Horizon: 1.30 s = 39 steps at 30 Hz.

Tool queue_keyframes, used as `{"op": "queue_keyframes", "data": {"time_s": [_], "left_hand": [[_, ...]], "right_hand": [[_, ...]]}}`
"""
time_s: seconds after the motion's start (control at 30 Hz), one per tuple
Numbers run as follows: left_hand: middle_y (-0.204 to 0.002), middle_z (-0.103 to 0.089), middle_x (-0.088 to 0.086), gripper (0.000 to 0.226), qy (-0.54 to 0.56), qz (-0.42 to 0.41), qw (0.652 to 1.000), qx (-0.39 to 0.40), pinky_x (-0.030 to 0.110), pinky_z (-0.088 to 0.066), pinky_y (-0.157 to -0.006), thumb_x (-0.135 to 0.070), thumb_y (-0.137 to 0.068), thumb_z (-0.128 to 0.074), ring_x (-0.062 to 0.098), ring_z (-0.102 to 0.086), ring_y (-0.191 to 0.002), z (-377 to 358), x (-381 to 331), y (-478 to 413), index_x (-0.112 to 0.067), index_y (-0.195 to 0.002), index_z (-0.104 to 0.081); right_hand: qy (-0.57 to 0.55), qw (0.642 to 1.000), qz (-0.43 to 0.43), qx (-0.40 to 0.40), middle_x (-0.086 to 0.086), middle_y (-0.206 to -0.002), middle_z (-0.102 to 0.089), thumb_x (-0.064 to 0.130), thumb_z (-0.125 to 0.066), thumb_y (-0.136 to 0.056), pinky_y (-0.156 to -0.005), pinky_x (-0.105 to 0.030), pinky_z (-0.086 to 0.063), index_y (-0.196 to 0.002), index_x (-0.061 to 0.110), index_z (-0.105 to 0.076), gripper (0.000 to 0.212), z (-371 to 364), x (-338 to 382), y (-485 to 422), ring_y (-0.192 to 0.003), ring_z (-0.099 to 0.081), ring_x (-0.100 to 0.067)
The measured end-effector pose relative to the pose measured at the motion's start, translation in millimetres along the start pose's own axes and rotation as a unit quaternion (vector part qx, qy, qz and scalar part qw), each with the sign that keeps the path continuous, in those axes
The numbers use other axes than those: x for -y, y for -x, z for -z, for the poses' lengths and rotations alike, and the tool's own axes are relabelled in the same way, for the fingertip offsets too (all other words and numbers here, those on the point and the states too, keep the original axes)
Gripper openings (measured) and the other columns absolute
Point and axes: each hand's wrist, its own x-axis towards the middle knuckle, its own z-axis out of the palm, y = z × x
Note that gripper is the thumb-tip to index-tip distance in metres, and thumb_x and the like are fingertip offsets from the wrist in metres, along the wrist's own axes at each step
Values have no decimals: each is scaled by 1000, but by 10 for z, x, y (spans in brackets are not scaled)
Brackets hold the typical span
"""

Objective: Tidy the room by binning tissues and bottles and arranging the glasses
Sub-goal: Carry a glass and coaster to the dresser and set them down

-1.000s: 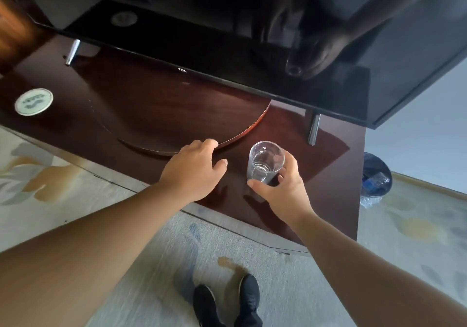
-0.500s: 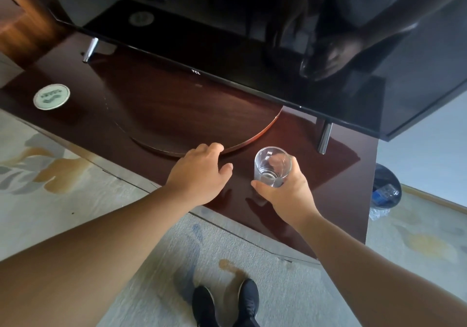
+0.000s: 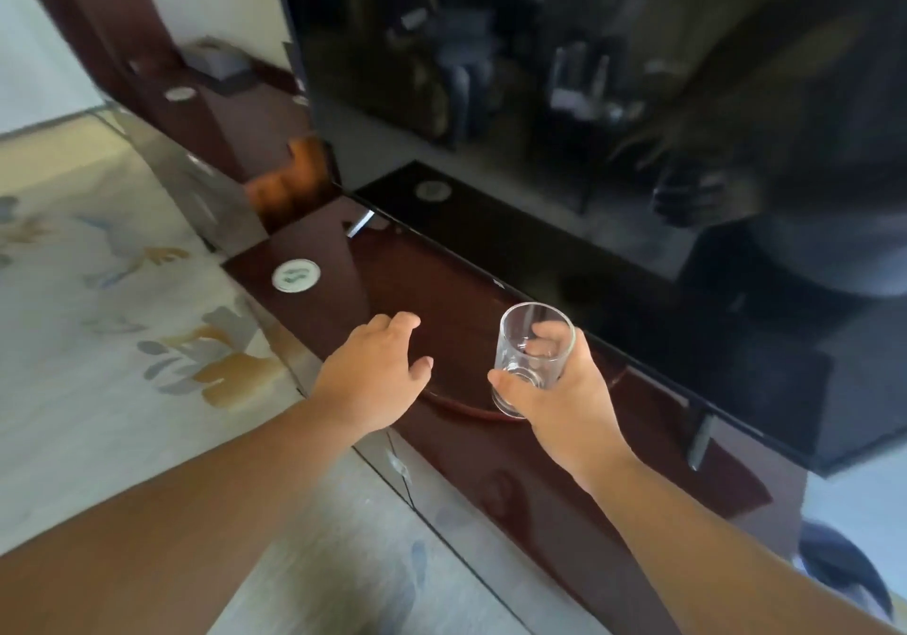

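The right hand (image 3: pixel 559 394) grips a clear glass (image 3: pixel 532 357) (tilted) above the stand (image 3: pixel 540 477); the left hand (image 3: pixel 375 374) hovers loose-fingered.

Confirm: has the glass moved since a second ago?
Yes. The right hand has lifted the glass off the TV stand and carried it left, away from the nearby TV leg.

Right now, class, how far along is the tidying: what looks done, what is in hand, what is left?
Done: unclear; the bin is blurred, its contents unreadable. In hand: the right hand grips a clear glass over the cabinet; the left hand is open. Left: setting the glass down, perhaps on the coaster.
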Motion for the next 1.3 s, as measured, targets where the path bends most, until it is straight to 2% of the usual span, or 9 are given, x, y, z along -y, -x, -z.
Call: {"op": "queue_keyframes", "data": {"time_s": [0.2,0.33,0.5,0.67,0.83,1.1,1.3], "left_hand": [[-130,-50,3,51,2,57,997,-58,42,-45,-96,-43,-93,-49,25,-46,-123,527,399,71,-23,-139,-37],[-127,-50,2,50,6,83,993,-87,41,-46,-92,-42,-93,-50,25,-50,-116,789,707,53,-24,-138,-39],[-122,-53,3,45,15,87,989,-116,42,-48,-89,-40,-92,-50,25,-54,-107,1027,1194,-87,-23,-133,-42],[-126,-51,1,48,21,79,992,-100,37,-46,-87,-39,-94,-48,22,-54,-110,1159,1736,-326,-25,-138,-37],[-130,-50,2,49,22,67,994,-77,38,-44,-89,-39,-94,-47,23,-50,-119,1249,2269,-577,-24,-139,-36],[-132,-49,4,51,28,59,997,-44,40,-48,-93,-41,-95,-47,24,-50,-120,1146,2768,-983,-22,-141,-35],[-131,-50,4,52,26,65,997,-18,41,-48,-93,-42,-94,-47,24,-51,-118,1004,2944,-1430,-23,-141,-34]], "right_hand": [[9,997,59,53,20,-111,-58,38,-84,-70,-84,-24,-53,-120,38,-46,62,-400,444,-130,-102,-60,-7],[15,993,77,87,17,-112,-58,37,-84,-69,-90,-32,-55,-121,36,-47,63,-662,685,-249,-105,-60,-10],[41,989,102,103,16,-112,-57,34,-83,-73,-80,-20,-54,-123,32,-48,61,-1092,988,-381,-102,-60,-8],[67,987,113,97,17,-108,-57,32,-82,-75,-80,-20,-55,-122,30,-48,58,-1609,1255,-527,-95,-61,-6],[90,987,108,72,19,-109,-57,38,-81,-74,-79,-17,-54,-125,32,-46,62,-2138,1425,-738,-95,-61,-6],[85,990,79,75,15,-109,-59,36,-82,-73,-78,-21,-58,-124,29,-47,62,-2608,1436,-1081,-96,-63,-9],[89,991,60,79,19,-105,-58,36,-82,-73,-71,-14,-55,-122,30,-47,61,-2800,1334,-1518,-94,-63,-6]]}}
